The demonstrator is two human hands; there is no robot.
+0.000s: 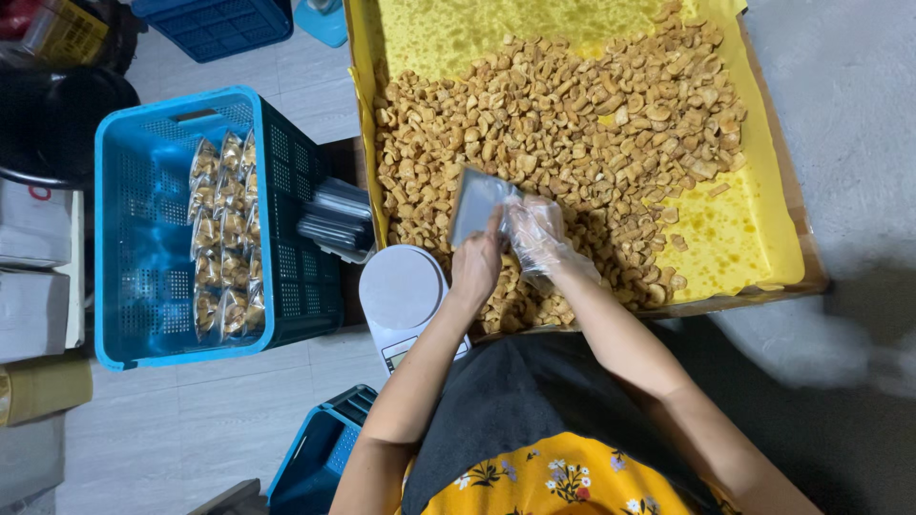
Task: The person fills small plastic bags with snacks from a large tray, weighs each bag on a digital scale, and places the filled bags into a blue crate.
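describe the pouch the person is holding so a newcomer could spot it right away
Start at the big cardboard tray lined with yellow paper, heaped with fried snack pieces. At its near-left edge both hands meet: the bare left hand and the plastic-gloved right hand hold a flat silvery-clear pouch. It alone is raised over the snacks; filled packs lie in the blue crate.

Pale tiled floor (229, 401) under even light — blue plastic crates (143, 229) and cardboard boxes (33, 315) at left.

Both forearms extended; left hand (475, 265) pinching, right hand (536, 234) gloved.
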